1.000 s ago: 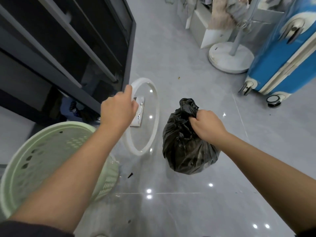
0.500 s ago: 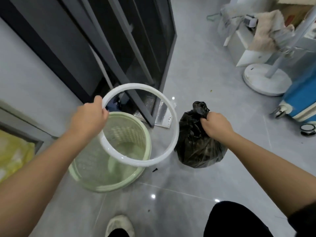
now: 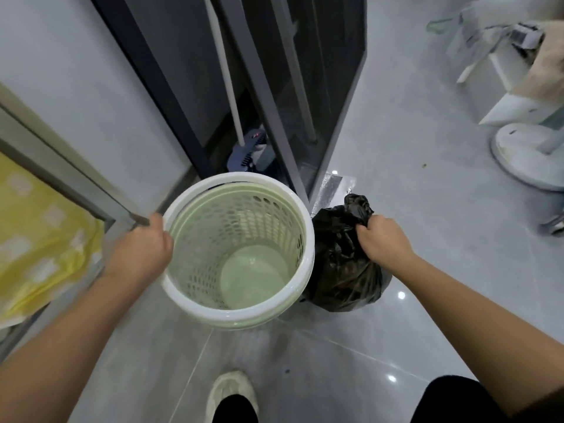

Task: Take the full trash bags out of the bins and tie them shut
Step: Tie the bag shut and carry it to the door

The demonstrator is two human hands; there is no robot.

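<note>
A pale green perforated bin [image 3: 244, 239] stands on the grey floor in the middle, with no bag inside. A white ring [image 3: 195, 303] sits around its top rim. My left hand [image 3: 143, 248] grips the ring at its left edge. Right of the bin, a full black trash bag [image 3: 341, 270] rests on the floor against the bin's side. My right hand [image 3: 381, 236] holds the bag's gathered neck, which sticks up in a bunch behind my knuckles.
A dark-framed glass door [image 3: 293, 87] stands just behind the bin, with a mop [image 3: 247, 148] inside. A yellow cloth [image 3: 36, 233] lies at the left. A white fan base [image 3: 525, 154] is at the right. My shoe [image 3: 232, 395] is below the bin.
My left hand carried the white ring from the floor over to the green bin and lowered it onto the rim. My right hand kept hold of the bag's neck.
</note>
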